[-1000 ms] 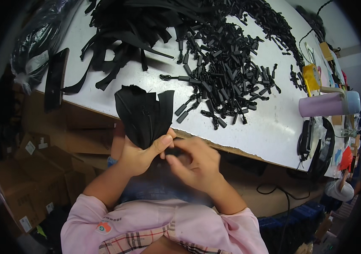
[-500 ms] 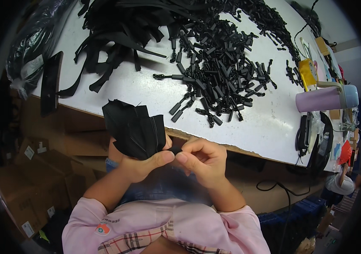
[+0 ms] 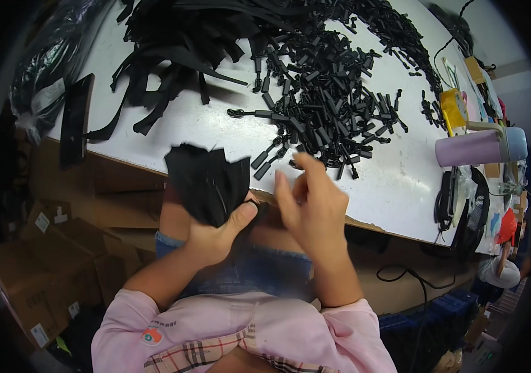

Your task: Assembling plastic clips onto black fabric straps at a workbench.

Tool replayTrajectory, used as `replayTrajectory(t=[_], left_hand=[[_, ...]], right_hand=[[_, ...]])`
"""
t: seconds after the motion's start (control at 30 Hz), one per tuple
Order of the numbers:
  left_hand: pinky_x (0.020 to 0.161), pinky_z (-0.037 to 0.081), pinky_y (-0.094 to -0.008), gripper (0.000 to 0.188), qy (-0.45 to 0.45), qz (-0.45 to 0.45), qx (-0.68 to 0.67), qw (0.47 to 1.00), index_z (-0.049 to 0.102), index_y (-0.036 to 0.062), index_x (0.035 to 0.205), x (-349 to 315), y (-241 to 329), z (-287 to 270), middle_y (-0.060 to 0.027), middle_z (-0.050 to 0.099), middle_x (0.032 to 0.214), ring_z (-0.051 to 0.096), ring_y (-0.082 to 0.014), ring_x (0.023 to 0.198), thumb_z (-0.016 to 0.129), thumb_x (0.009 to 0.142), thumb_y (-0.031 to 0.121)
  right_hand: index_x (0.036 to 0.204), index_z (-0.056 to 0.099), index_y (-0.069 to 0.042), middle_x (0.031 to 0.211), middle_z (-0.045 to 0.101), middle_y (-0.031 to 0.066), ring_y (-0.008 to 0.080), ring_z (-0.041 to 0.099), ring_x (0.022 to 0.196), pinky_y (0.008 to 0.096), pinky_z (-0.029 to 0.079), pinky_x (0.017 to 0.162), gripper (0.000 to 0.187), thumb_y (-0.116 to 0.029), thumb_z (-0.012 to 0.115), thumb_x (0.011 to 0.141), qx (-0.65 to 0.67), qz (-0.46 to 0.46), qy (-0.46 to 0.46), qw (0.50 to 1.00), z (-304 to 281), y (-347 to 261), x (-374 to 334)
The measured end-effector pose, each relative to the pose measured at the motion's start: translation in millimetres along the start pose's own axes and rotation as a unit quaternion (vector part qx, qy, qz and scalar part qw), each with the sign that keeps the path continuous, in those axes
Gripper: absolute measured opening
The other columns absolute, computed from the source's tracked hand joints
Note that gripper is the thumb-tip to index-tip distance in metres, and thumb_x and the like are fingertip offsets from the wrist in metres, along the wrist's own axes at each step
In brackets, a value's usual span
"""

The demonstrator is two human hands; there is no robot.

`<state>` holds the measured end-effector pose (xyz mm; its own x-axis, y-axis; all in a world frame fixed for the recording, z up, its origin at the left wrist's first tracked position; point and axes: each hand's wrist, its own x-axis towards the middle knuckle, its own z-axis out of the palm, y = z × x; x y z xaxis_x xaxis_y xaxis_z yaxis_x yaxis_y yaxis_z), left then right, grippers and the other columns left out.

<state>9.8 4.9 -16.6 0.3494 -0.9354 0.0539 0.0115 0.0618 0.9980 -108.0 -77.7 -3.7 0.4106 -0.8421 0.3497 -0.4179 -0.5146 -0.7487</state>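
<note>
A folded bundle of black zipper strips point(image 3: 206, 183) is gripped in my left hand point(image 3: 220, 235), its thumb pressed along the lower end. The bundle fans upward over the near edge of the table. Over that edge, just short of a heap of black zipper sliders with long pulls point(image 3: 324, 115), my right hand point(image 3: 318, 217) is raised. Its thumb and index finger are apart, and nothing shows between them. A few sliders point(image 3: 267, 163) lie loose close to its fingertips.
More black strips point(image 3: 178, 37) spread over the white table point(image 3: 197, 130) at back left, beside a dark phone point(image 3: 77, 121) and a plastic bag point(image 3: 51, 74). A lilac bottle point(image 3: 470, 148) lies at right. Cardboard boxes point(image 3: 35, 280) stand below left.
My right hand has parted from the left and moved up toward the slider heap, its fingers spreading. My left hand with the bundle has shifted slightly to the right.
</note>
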Motion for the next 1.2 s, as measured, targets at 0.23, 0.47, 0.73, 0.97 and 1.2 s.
replayTrajectory(t=[0.23,0.47,0.73,0.97,1.2], left_hand=[[0.065,0.041,-0.0209,0.017,-0.011,-0.072,-0.081,0.994,0.053,0.0005,0.091,0,7,-3,-0.0023,0.054,0.083,0.049,-0.008,0.074,0.058,0.076,0.008],[0.069,0.042,-0.021,0.02,-0.03,-0.086,-0.085,0.992,0.053,0.0003,0.093,-4,2,1,-0.0021,0.055,0.086,0.05,-0.0081,0.078,0.059,0.075,0.006],[0.07,0.042,-0.0207,0.018,-0.061,-0.077,-0.095,0.991,0.054,0.0003,0.092,-1,7,2,-0.0027,0.055,0.087,0.051,-0.0082,0.08,0.058,0.076,0.006],[0.068,0.042,-0.0198,0.02,-0.068,-0.075,-0.065,0.993,0.053,-0.0003,0.092,-3,5,-1,-0.0026,0.056,0.086,0.052,-0.007,0.077,0.059,0.073,0.002],[0.066,0.043,-0.019,0.018,-0.045,-0.023,0.007,0.999,0.055,0.0006,0.09,0,8,0,-0.0018,0.057,0.081,0.052,-0.0062,0.074,0.06,0.072,0.001]], right_hand=[[0.071,0.048,-0.003,0.057,0.052,0.0093,0.0213,0.051,0.044,0.0283,0.04,0.039,0.008,-0.002,0.055,0.067,-0.271,-0.051,-0.083,0.958,-8,6,12],[0.075,0.055,0.002,0.059,0.055,0.0036,0.0037,0.051,0.049,0.0143,0.039,0.045,0.007,0.003,0.056,0.068,0.327,0.142,-0.137,0.924,-22,-7,-11],[0.081,0.055,0.009,0.067,0.054,0.0091,0.0098,0.052,0.051,0.0177,0.043,0.044,0.009,0.006,0.054,0.072,0.44,0.172,-0.135,0.871,-20,2,-19],[0.08,0.057,0.006,0.068,0.054,0.0085,0.009,0.052,0.053,0.018,0.041,0.045,0.011,0.007,0.053,0.07,0.344,0.07,-0.143,0.925,-21,0,-12],[0.081,0.058,0.002,0.07,0.051,0.0081,0.0146,0.052,0.055,0.0213,0.041,0.046,0.019,0.008,0.058,0.063,0.106,-0.126,-0.085,0.983,-11,-2,-13]])
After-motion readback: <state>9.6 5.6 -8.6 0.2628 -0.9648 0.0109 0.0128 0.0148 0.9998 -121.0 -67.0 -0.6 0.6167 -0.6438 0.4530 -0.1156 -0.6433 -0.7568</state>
